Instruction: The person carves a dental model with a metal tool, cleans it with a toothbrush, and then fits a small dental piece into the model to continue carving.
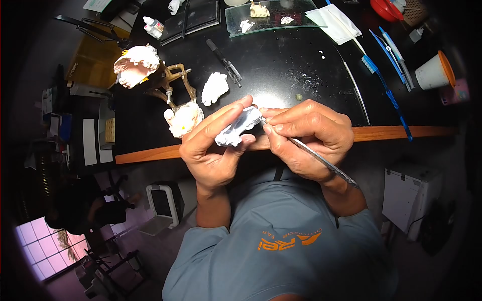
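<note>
Between the thumb and fingers of my left hand (213,153) is a white plaster dental cast (239,129), held near the table's wooden front edge (381,133). My right hand (311,135) grips a slim metal carving tool (321,159) like a pen. Its tip meets the right end of the cast, where my fingers partly hide it. Another white plaster piece (215,89) lies on the black table just beyond my left hand. To the left stands a brass-coloured articulator (175,75) with white casts (135,66) mounted on it.
A black pen (224,61) lies behind the loose plaster piece. At the back is a glass plate (276,22) with plaster bits. On the right are a blue brush (386,93), a thin metal rod (357,95) and an orange-rimmed cup (433,72). A small bottle (153,27) stands back left.
</note>
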### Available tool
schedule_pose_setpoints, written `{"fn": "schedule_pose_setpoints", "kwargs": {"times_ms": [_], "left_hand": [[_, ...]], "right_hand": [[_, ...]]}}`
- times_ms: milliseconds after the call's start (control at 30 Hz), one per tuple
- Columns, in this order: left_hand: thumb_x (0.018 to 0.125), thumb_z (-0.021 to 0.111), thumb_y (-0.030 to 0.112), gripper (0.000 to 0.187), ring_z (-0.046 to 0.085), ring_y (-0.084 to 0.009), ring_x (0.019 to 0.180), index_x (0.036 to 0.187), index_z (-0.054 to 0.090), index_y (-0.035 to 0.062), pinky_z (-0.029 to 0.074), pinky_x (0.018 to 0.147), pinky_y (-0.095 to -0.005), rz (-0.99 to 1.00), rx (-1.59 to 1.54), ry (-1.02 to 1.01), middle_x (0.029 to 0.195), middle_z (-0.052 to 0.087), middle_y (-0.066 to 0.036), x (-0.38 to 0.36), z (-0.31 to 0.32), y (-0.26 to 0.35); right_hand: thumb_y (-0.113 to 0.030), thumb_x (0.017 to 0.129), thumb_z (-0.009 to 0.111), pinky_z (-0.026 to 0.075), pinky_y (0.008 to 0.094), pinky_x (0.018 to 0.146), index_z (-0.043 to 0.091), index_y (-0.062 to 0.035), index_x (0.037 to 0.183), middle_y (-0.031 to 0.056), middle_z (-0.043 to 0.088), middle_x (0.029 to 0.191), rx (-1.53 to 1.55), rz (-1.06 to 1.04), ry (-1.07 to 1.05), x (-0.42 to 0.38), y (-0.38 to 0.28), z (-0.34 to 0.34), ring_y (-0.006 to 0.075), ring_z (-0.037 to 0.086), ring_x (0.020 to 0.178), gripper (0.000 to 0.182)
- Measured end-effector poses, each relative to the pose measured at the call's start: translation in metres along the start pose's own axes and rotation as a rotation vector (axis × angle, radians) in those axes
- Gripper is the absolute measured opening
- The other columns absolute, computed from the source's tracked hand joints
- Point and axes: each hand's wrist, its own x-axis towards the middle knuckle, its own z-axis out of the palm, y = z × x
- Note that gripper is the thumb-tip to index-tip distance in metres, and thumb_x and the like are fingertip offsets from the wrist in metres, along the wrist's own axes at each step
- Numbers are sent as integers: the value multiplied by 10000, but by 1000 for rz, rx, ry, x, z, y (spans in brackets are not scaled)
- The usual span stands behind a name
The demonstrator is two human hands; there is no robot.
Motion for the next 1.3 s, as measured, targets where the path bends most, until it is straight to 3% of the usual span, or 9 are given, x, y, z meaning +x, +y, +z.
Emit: {"fn": "schedule_pose_setpoints", "kwargs": {"times_ms": [400,700,900,1100,1200,1300], "left_hand": [[817,928,15,520,764,-359,1197,1307,759,-31,609,1017,-403,-26,-9,16,1253,769,-294,-1,0,-1],[759,985,73,528,783,-329,1150,1246,799,-11,631,952,-371,77,59,-25,1236,778,-282,3,-3,-4],[696,993,3,491,785,-327,1138,1159,828,-13,651,940,-354,82,63,-3,1240,773,-273,2,2,-1],[661,968,-75,496,784,-345,1131,1134,833,-10,670,933,-376,105,98,-7,1256,756,-288,0,5,-2],[694,998,42,548,767,-404,1163,1209,813,14,634,982,-447,121,139,-38,1294,740,-312,-4,0,-6],[680,996,18,548,765,-408,1168,1197,815,12,638,980,-446,128,149,-41,1289,741,-310,-6,0,-7]], "right_hand": [[153,807,830,702,393,818,710,2,868,166,771,868,8,1,12,-1,1,1,298,829,909,202],[152,800,839,703,399,824,718,6,874,171,769,864,1,-7,14,-2,2,2,293,826,903,204],[145,793,855,704,407,843,737,16,886,171,767,855,-27,-15,7,-2,1,1,296,826,900,199],[150,788,849,702,429,884,752,28,901,169,761,846,-16,-37,12,-2,1,2,287,826,877,192],[151,790,841,701,436,894,752,32,901,166,761,845,-12,-43,4,-2,2,1,282,826,866,186],[150,790,837,699,440,903,751,35,899,164,761,843,-6,-41,0,-4,2,1,279,826,859,180]]}}
